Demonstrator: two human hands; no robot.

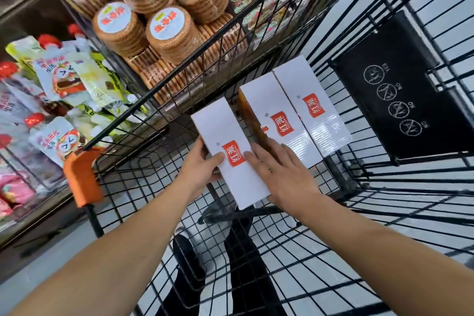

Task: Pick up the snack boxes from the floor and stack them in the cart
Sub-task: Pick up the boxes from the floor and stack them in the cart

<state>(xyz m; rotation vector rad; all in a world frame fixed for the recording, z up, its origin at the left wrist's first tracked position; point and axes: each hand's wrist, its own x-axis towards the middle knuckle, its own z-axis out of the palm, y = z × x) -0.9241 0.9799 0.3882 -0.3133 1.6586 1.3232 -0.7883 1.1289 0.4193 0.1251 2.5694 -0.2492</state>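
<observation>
Left hand (202, 164): gripping the near white snack box (225, 154) by its left edge, thumb on top.
Right hand (277, 174): fingers pretty straight, flat against that box's right side.
Cart (143, 187): black wire; two more boxes (295, 113) lying side by side in it, just past mine.
Behind: shelves with round cookie packs (166, 31) and drink pouches (64, 79).

You're facing a wire display rack (179, 79) stacked with round biscuit packs (169, 33). Left of it, spouted drink pouches (64, 77) crowd a shelf. Pale, glossy floor (64, 246) below.
</observation>
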